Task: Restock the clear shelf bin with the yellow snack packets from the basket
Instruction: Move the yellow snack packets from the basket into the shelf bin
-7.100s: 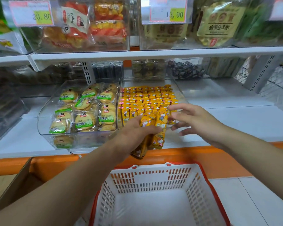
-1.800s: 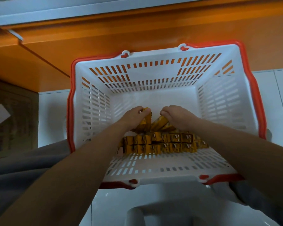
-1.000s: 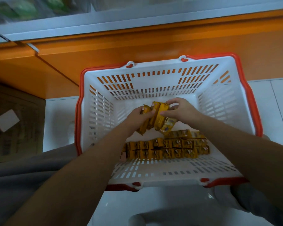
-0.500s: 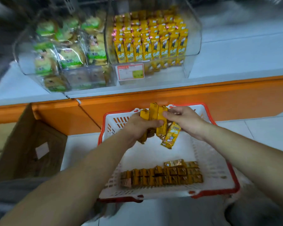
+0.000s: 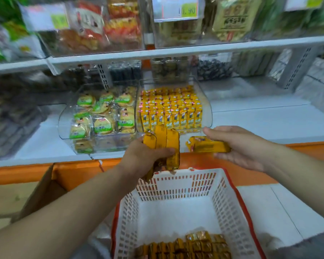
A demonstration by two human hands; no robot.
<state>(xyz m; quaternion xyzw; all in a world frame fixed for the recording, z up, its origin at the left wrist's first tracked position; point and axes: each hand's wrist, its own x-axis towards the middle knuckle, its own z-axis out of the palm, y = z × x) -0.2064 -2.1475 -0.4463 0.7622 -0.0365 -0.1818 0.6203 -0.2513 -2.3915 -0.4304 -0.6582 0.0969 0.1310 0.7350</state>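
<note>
My left hand [image 5: 145, 157] grips a bunch of several yellow snack packets [image 5: 165, 144] held upright, just below the front of the clear shelf bin [image 5: 207, 105]. My right hand [image 5: 239, 146] holds one yellow packet [image 5: 208, 146] lying sideways across its fingers, to the right of the bunch. The bin holds rows of upright yellow packets [image 5: 172, 113]. Below, the white basket with a red rim [image 5: 230, 206] has more yellow packets [image 5: 187, 245] lined along its near side.
A second clear bin [image 5: 65, 116] of green-labelled round cakes stands left of the yellow one. An upper shelf [image 5: 176, 51] with price tags overhangs. An orange shelf front [image 5: 79, 172] and an open cardboard box [image 5: 43, 195] are at lower left. White floor tiles lie right of the basket.
Both hands rose from over the basket toward the bin's front. The right hand drew one packet away from the bunch to the right. The view tilted up to the shelves.
</note>
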